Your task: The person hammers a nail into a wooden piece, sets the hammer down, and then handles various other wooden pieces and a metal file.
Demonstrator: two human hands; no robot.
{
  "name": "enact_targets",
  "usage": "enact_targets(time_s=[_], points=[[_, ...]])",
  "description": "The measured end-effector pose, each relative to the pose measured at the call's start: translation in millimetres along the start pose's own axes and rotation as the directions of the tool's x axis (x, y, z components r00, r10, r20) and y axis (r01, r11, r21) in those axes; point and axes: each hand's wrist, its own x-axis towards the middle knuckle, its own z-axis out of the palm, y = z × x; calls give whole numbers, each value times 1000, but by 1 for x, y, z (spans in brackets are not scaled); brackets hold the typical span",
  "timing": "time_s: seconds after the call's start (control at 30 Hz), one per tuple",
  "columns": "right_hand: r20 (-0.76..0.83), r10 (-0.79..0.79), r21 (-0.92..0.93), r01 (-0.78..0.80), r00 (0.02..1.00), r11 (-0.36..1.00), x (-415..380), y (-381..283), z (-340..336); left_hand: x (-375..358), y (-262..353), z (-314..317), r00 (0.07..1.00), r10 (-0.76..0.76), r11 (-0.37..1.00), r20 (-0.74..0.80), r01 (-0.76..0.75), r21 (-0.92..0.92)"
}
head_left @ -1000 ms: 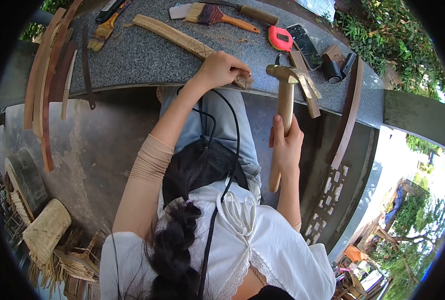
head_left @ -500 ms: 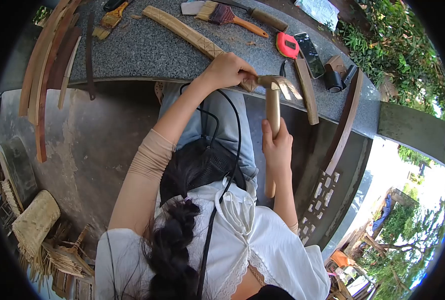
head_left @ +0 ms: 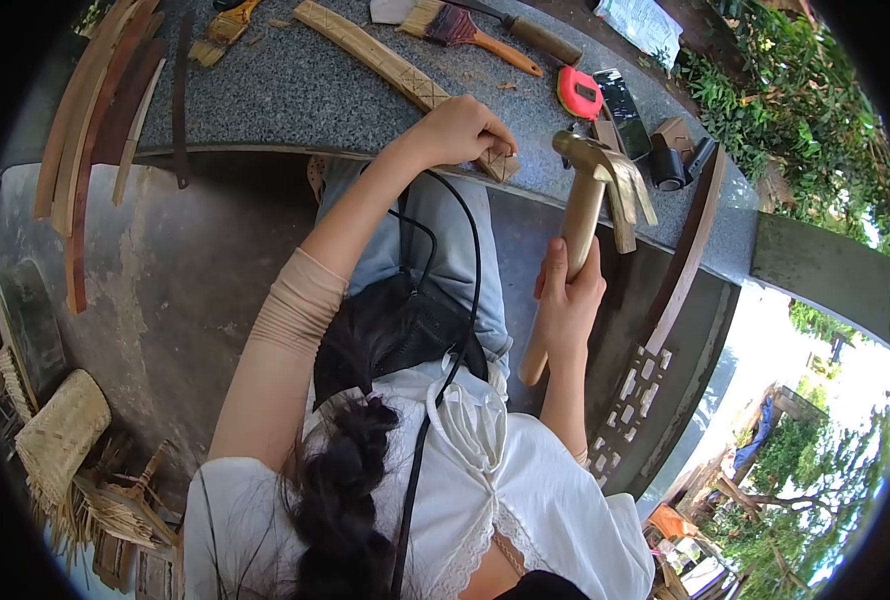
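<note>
My right hand (head_left: 571, 295) is wrapped round the wooden handle of a claw hammer (head_left: 582, 205). Its head is raised to the right of the strip's near end, claw pointing right. Across the bench lies a long, light wooden strip (head_left: 375, 60) with pencilled crosses on it. My left hand (head_left: 462, 132) rests over the strip close to that end, fingers curled and pinched together. Whatever small thing may be between those fingertips is hidden. The hammer head and my left fingers are apart.
On the grey stone bench (head_left: 285, 110) lie a paintbrush (head_left: 455, 28), a red tape measure (head_left: 579, 93), a phone (head_left: 622, 112) and a wood-handled tool (head_left: 543, 38). Several wooden strips (head_left: 100, 120) overhang the left edge. A black cable (head_left: 477, 250) runs down my front.
The hammer has swung up and to the right, away from my left fingertips, its head tilting. My left hand has stayed on the strip, which keeps its place.
</note>
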Motion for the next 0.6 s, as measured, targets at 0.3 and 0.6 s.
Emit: enact_targets(time_s=[0.3,0.6], points=[[39,-18,-51,20,999,998,6,-3,-9,-2,-4,4,997,63,997,-36,-61,40],[108,15,-116,-3,994,993,1,3,-6,-3,-6,6,992,101,995,-77,-100,9]])
